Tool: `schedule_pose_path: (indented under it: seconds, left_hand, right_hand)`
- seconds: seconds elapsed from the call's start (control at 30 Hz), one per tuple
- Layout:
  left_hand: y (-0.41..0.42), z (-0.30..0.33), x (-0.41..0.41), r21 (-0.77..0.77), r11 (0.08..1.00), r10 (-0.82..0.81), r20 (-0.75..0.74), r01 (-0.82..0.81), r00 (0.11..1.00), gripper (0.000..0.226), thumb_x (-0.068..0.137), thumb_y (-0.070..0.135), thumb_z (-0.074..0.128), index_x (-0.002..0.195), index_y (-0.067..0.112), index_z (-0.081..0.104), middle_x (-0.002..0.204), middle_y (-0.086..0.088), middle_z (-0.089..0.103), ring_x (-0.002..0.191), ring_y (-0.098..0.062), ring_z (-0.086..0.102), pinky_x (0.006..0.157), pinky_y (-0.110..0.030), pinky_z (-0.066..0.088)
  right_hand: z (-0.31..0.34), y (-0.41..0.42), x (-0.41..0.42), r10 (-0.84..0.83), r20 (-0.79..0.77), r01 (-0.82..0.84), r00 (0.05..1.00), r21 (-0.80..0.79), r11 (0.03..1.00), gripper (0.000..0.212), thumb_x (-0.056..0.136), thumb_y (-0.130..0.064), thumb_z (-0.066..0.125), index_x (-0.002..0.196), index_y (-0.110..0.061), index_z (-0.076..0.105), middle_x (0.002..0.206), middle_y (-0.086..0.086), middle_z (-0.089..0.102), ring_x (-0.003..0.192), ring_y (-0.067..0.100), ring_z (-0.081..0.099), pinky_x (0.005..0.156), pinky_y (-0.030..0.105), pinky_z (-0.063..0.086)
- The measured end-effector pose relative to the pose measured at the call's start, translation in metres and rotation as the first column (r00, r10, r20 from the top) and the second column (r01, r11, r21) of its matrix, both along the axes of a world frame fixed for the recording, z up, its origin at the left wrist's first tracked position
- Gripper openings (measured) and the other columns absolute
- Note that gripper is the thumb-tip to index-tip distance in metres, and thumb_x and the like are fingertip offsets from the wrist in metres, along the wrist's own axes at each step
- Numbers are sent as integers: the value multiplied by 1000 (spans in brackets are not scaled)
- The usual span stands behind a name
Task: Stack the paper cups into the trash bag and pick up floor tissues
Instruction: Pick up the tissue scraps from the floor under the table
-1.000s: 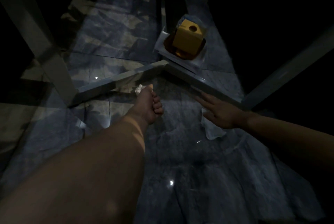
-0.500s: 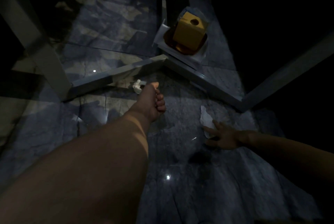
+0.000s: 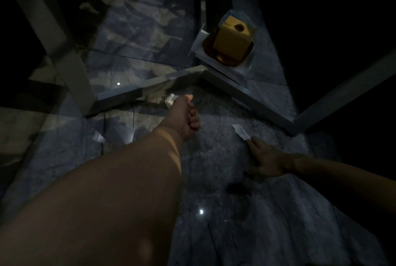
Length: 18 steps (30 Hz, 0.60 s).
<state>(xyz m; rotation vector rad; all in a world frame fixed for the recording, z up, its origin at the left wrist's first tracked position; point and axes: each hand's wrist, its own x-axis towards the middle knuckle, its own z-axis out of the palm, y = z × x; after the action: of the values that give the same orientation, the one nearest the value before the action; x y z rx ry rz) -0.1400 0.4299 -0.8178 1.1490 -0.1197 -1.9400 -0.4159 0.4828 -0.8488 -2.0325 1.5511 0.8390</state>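
Marble floor (image 3: 214,233), dark and glossy, spreads under both arms. Left hand (image 3: 184,117) is clenched round a crumpled tissue (image 3: 170,100), poking out past the thumb. Right hand (image 3: 267,158) pinches a flat tissue (image 3: 241,132) at its fingertips (floor pickup, clearly). Next: lift clean, then find the bag, nowhere in view.
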Motion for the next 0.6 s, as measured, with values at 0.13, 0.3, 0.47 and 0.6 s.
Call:
schedule_pose_path:
  seconds: [0.13, 0.3, 0.47, 0.6]
  left_hand:
    - [1, 2, 3, -13, 1000, 10, -2, -10, 1000, 39, 94, 29, 40, 57, 21, 30, 31, 7, 26, 23, -8, 17, 33, -7, 14]
    - [1, 6, 6, -19, 1000, 6, 2, -6, 1000, 39, 94, 30, 40, 57, 21, 30, 31, 7, 25, 22, -8, 17, 32, -7, 14]
    - [3, 9, 9, -17, 1000, 5, 10, -5, 1000, 38, 92, 30, 39, 56, 22, 30, 31, 7, 25, 21, -8, 17, 32, -6, 14]
    - [4, 10, 12, -19, 1000, -15, 27, 16, 1000, 38, 92, 28, 37, 55, 22, 30, 29, 5, 26, 21, -8, 17, 31, -7, 13]
  right_hand:
    - [7, -6, 3, 101, 25, -96, 995, -168, 981, 94, 68, -70, 53, 135, -7, 31, 142, 13, 28, 129, 29, 37, 105, 31, 31]
    - [13, -7, 10, 186, 27, -171, 982, -283, 944, 84, 56, -71, 30, 108, -8, 46, 115, 12, 44, 105, 25, 42, 92, 31, 33]
    - [19, -13, 17, 206, -13, -200, 978, -315, 928, 57, 75, -60, 56, 106, -14, 42, 110, 7, 42, 100, 23, 42, 92, 34, 32]
    - [25, -14, 27, 169, 43, -141, 985, -369, 919, 54, 72, -68, 49, 93, -20, 37, 98, 2, 38, 87, 16, 34, 91, 37, 39]
